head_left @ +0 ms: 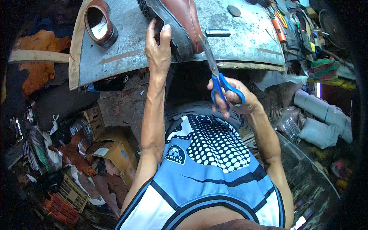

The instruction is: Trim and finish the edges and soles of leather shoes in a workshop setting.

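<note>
A brown leather boot lies on its side at the near edge of the worktable, its dark sole edge facing left. My left hand grips it by that edge, the thumb on top and the other fingers partly hidden. In my right hand is a pair of scissors with blue handles, fingers through the loops. Its blades point up and away, looking nearly closed, with the tips beside the boot's right side. Whether the tips touch the leather I cannot tell.
Another brown shoe stands at the table's left. A dark cylinder and a round dark disc lie right of the boot. Tools, including an orange-handled one, crowd the right edge. Cardboard boxes and crates sit lower left.
</note>
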Demonstrator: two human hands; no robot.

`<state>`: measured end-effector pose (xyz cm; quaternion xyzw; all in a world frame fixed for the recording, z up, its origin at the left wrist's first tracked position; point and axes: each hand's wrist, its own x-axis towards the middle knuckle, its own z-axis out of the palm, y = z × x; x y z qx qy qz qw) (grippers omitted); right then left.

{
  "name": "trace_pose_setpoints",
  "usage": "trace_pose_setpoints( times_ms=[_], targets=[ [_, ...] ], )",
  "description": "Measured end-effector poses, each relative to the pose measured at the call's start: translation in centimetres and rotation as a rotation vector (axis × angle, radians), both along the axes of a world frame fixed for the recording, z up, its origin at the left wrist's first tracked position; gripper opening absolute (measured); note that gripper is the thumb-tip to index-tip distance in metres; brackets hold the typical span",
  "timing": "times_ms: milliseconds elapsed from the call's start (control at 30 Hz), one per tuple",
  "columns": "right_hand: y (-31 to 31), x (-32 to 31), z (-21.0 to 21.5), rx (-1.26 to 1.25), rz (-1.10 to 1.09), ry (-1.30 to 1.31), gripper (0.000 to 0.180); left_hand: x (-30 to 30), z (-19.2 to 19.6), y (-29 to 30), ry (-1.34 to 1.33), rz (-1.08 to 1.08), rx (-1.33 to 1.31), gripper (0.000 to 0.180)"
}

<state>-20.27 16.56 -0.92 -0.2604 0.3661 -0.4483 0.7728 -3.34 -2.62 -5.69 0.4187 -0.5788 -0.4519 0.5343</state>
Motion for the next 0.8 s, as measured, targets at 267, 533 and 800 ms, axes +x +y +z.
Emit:
trace_pose_setpoints(
  times_ms=[267, 533, 800],
  targets=[
    [-0.8, 2.2, -3.4, -0.054, 0.05, -0.33, 0.056, 0.0, 0.4, 0.1, 0.074, -0.207, 0.029, 0.069],
    [-0.4, 3.5, -5.8, -0.076, 0.054, -0.657, 0.059, 0.0, -0.1, -0.1, 0.004, -0.199, -0.024, 0.069],
    [-0.7, 3.3, -4.6, -0.027, 0.03, -0.61, 0.052, 0.0, 1.5, 0.3, 0.019, -0.246, 0.067, 0.067]
  ],
)
